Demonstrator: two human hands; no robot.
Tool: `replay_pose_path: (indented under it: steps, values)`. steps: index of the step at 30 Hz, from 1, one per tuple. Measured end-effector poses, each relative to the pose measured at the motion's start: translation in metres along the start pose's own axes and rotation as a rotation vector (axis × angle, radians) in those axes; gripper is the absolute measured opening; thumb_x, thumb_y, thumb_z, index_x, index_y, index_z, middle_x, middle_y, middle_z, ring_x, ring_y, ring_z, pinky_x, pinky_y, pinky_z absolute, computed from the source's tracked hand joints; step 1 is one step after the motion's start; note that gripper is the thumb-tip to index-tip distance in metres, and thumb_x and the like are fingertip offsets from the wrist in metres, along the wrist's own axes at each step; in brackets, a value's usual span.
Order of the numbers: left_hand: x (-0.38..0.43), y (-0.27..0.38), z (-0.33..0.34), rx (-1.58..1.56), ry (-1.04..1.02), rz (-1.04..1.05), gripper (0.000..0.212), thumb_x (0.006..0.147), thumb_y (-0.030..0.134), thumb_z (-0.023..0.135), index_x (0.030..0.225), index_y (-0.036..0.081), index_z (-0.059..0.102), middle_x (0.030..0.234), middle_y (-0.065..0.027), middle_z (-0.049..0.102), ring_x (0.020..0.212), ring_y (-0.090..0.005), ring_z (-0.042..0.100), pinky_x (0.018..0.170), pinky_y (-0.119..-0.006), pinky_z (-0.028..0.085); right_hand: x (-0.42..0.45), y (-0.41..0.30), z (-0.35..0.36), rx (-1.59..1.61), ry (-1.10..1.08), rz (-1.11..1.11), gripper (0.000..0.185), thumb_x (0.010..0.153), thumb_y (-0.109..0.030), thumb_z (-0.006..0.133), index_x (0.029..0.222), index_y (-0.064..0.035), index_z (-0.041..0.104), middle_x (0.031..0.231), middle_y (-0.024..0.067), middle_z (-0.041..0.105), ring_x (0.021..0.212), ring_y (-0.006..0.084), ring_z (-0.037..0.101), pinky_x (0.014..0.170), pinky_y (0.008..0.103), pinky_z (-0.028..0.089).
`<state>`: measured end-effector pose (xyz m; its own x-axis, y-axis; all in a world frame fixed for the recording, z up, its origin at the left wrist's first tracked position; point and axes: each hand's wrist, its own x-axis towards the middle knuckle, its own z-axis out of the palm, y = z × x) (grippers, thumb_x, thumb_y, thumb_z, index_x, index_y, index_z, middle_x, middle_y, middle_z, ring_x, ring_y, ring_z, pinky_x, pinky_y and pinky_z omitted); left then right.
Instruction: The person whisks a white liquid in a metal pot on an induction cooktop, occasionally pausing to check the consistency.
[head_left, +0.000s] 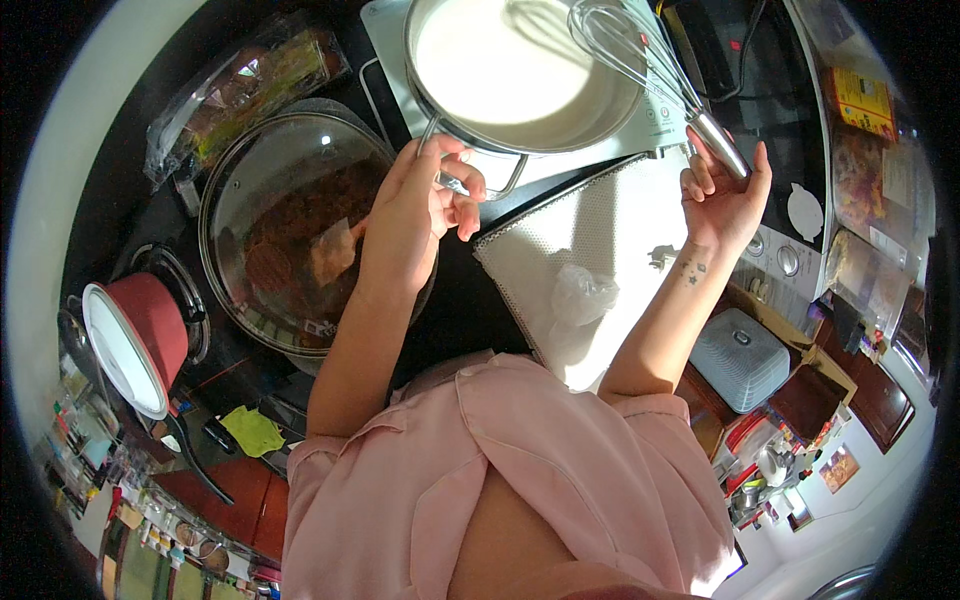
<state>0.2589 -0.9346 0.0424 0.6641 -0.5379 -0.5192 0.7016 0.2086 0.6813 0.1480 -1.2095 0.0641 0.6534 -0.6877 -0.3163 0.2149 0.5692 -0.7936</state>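
A steel pot (525, 139) with white liquid (495, 67) inside stands on a light-coloured electric hob (664, 124) at the top centre. My left hand (431, 191) is at the pot's wire loop handle, its thumb and fingers curled about the left part of the loop. In my right hand (724, 184) rests the metal handle of a balloon whisk (630, 49), between thumb and fingers. The whisk's wires lie over the pot's right rim, above the liquid, and cast a shadow on it.
Left of the pot sits a large pan with a glass lid (240, 187), brown food beneath. Beyond it lies a clear plastic package (247, 90); a red saucepan (154, 330) is farther left. A crumpled plastic bag (585, 292) lies on a white mat (547, 225). An oven-like appliance (787, 259) stands right.
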Motion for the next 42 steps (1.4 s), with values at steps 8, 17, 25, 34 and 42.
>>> replay_pose_path:
  steps: [8,17,25,34,42]
  values:
    - [0.000,-0.001,0.000,-0.010,0.000,-0.006,0.027,0.100,0.026,0.035,0.105,0.004,0.050,0.079,-0.0097,0.053,0.055,-0.0139,0.044,0.049,-0.027,0.034,-0.004,-0.003,0.003,0.002,0.015,-0.040,0.046,0.092,-0.039,0.044,0.098,0.0031,0.062,0.089,0.0307,0.064,0.045,0.0121,0.038,0.042,0.0217,0.031]
    - [-0.001,0.000,0.001,0.001,0.001,-0.009,0.027,0.100,0.027,0.035,0.105,0.004,0.050,0.077,-0.0092,0.053,0.056,-0.0137,0.044,0.050,-0.027,0.034,-0.007,-0.004,0.002,-0.031,0.006,-0.068,0.047,0.093,-0.039,0.043,0.098,0.0031,0.063,0.089,0.0276,0.066,0.046,0.0133,0.041,0.042,0.0232,0.031]
    - [0.000,0.000,0.001,-0.019,-0.007,-0.003,0.027,0.100,0.027,0.035,0.105,0.004,0.049,0.078,-0.0095,0.053,0.055,-0.0140,0.044,0.049,-0.027,0.034,-0.011,-0.004,0.007,-0.039,0.010,-0.107,0.047,0.093,-0.038,0.043,0.098,0.0044,0.063,0.086,0.0250,0.067,0.045,0.0143,0.043,0.042,0.0241,0.032]
    - [0.000,0.001,0.002,-0.012,0.008,-0.014,0.025,0.100,0.025,0.035,0.104,0.004,0.049,0.079,-0.0103,0.053,0.054,-0.0144,0.045,0.048,-0.027,0.036,-0.012,-0.004,0.012,-0.066,0.022,-0.126,0.048,0.093,-0.039,0.043,0.098,0.0044,0.063,0.086,0.0269,0.066,0.044,0.0133,0.041,0.042,0.0233,0.032]
    - [-0.001,0.001,0.003,0.009,0.016,-0.008,0.025,0.100,0.024,0.035,0.103,0.005,0.051,0.078,-0.0092,0.053,0.054,-0.0141,0.045,0.048,-0.027,0.035,-0.014,-0.007,0.011,-0.075,0.027,-0.125,0.049,0.093,-0.040,0.043,0.099,0.0041,0.063,0.089,0.0287,0.065,0.044,0.0129,0.041,0.042,0.0230,0.033]
